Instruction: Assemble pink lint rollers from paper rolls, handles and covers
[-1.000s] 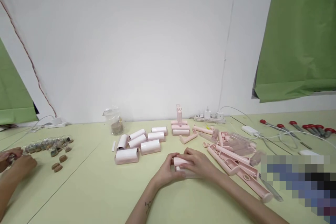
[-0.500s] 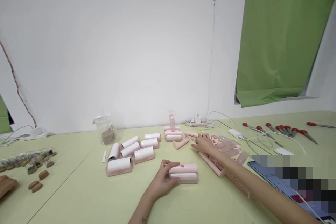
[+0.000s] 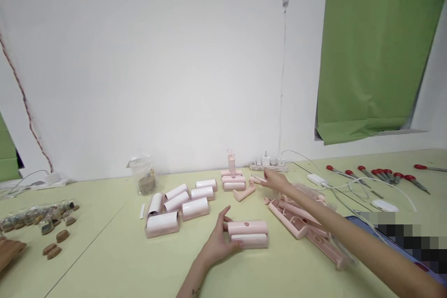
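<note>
Near the front middle of the table lies a lint roller [image 3: 247,228], a pink casing with a hole over a white roll. My left hand [image 3: 218,238] grips its left end, thumb on the white roll and index finger lifted. Farther back, my right hand [image 3: 277,180] pinches the end of a slim pink handle piece [image 3: 257,179]. An L-shaped pink handle [image 3: 245,192] lies just in front of that. A pile of pink plastic parts [image 3: 296,219] sits under and beside my right forearm.
Several white rolls [image 3: 163,222] lie left of centre. Pink rollers [image 3: 233,186] with upright handles stand at the back, near a power strip [image 3: 268,166]. Red-tipped tools [image 3: 386,174], cables and a partly blurred tablet [image 3: 363,226] are on the right. Cork-stoppered jars [image 3: 45,214] occupy the left.
My right hand has moved back from the pile to the slim pink handle piece and pinches it. My left index finger has lifted off the lint roller. The view has shifted slightly.
</note>
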The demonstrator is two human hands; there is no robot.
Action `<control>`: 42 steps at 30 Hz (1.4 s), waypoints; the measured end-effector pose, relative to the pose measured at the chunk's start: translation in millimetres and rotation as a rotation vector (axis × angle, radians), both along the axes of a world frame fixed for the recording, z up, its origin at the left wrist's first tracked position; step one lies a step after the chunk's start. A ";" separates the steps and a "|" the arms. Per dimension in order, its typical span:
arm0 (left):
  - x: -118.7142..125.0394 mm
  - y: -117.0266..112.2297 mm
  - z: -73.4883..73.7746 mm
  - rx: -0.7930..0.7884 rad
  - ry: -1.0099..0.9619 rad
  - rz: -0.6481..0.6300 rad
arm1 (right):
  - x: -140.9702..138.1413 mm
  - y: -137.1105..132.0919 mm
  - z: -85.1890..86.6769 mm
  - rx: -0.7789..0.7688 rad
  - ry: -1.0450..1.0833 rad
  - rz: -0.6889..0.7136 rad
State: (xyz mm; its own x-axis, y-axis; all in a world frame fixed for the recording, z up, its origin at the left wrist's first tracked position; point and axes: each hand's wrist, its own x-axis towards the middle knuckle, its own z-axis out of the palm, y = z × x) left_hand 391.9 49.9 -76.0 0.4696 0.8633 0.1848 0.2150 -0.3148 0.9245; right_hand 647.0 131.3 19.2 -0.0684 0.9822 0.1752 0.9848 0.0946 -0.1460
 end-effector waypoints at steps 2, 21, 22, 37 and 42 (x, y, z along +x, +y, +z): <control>-0.5 0.6 0.3 -0.009 0.001 -0.011 | -2.6 -16.2 13.8 -0.024 0.070 0.131; -1.6 1.1 0.1 -0.047 0.065 -0.042 | -68.8 -90.2 60.1 -0.235 -0.123 0.595; -1.4 0.6 0.9 -0.050 0.068 -0.042 | -71.2 -89.5 61.8 -0.251 -0.137 0.611; -0.5 -3.0 4.3 -0.043 0.068 -0.022 | -103.8 -62.7 60.3 -0.626 -0.064 0.436; 3.0 -8.0 1.9 0.037 0.156 0.073 | -97.5 -61.6 52.9 -0.606 0.017 0.370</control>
State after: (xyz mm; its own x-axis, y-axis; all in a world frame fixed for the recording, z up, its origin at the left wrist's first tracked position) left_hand 395.0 41.9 -74.1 0.4318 0.8900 0.1463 0.3787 -0.3261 0.8662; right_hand 549.5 69.8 72.0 -0.4184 0.8200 -0.3906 0.9008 0.3197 -0.2939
